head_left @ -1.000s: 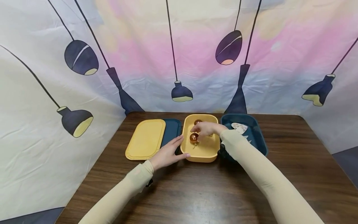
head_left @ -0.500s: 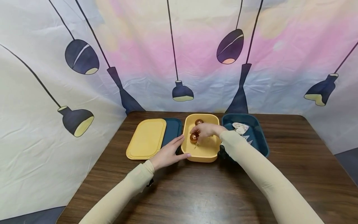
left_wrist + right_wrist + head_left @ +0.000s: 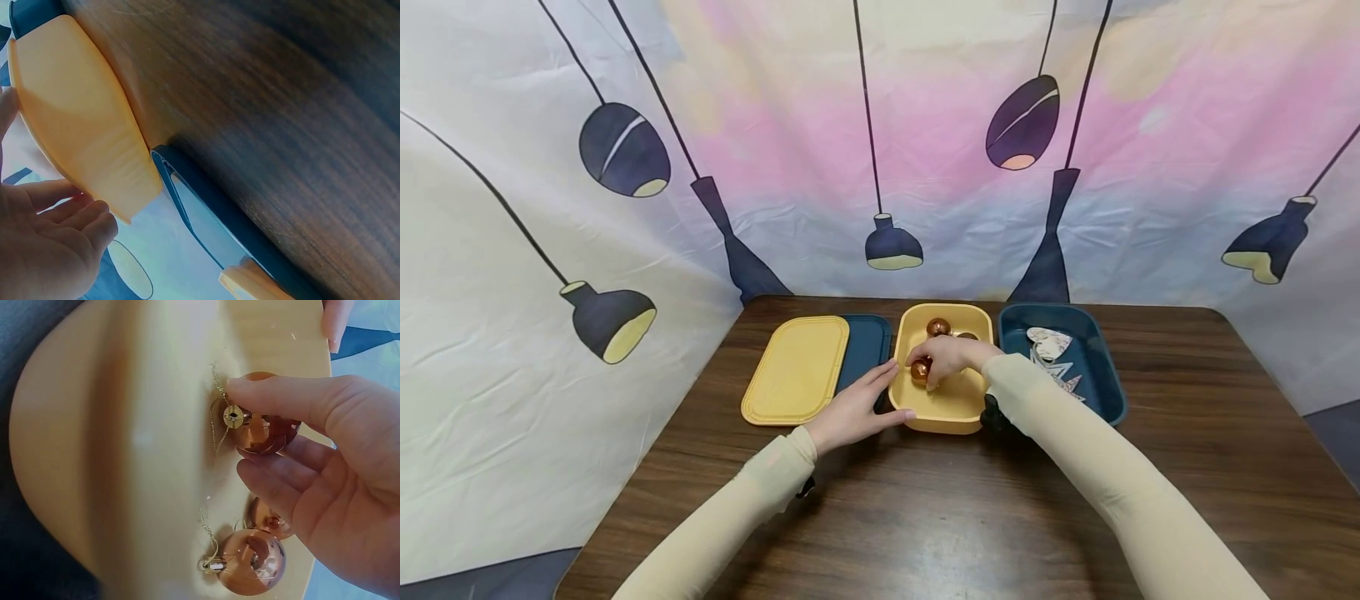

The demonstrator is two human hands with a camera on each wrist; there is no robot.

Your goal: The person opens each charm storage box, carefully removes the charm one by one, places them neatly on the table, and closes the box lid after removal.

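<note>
In the head view, my right hand [image 3: 949,357] reaches into a yellow box [image 3: 943,427]. Its thumb and fingers grip a shiny copper Christmas bauble [image 3: 265,432], seen closely in the right wrist view with a gold cap and thread loop. Two more copper baubles [image 3: 252,562] lie beside it in the box, one partly covered by the other in that view. My left hand [image 3: 853,413] is spread at the box's left side, fingers along the rim and thumb at the near corner. In the left wrist view, its fingers [image 3: 75,212] touch the rim.
Right of the yellow box stands a dark blue box [image 3: 1093,367] with a heart ornament [image 3: 1049,343] and star-shaped ornaments [image 3: 1054,369]. To the left, a yellow lid [image 3: 797,371] partly overlaps a blue lid [image 3: 867,340]. All stand on a wooden table [image 3: 880,517] before a printed cloth.
My right hand has shifted slightly down and left, and its fingers have closed round the front bauble. Another bauble now shows behind the hand. The left hand stays at the box.
</note>
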